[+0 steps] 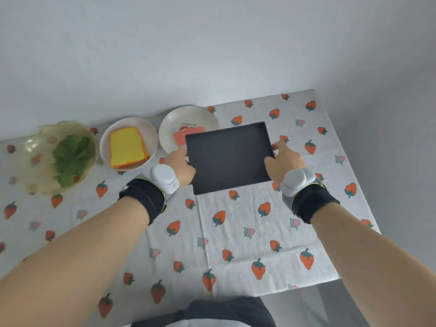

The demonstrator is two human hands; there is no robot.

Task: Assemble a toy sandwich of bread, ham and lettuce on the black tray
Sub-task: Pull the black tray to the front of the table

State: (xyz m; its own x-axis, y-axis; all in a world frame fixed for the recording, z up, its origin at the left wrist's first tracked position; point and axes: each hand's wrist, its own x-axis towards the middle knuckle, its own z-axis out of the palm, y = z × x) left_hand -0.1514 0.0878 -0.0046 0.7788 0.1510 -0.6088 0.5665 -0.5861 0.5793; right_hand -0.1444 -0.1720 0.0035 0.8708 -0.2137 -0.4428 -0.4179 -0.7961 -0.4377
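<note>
Rectangular black tray with a low raised rim, empty, at centre frame, over a white tablecloth printed with red strawberries, far left corner overlapping the nearest plate. Gripped on both short sides: left hand curled round the left edge, fingers mostly hidden beneath; right hand clamped on the right edge, thumb on the rim, fingertips pressed along the side wall. Both forearms bare, reaching in from the lower corners of the frame toward the centre, each wrist wrapped in a black band carrying a pale grey device.

Along the upper left, in a row: clear scalloped glass dish holding green toy lettuce leaves; round white plate with yellow toy bread slices, orange-crusted; second round white plate with a pink toy ham slice, partly hidden behind the tray. Whether resting or lifted clear of the cloth: cannot tell.
</note>
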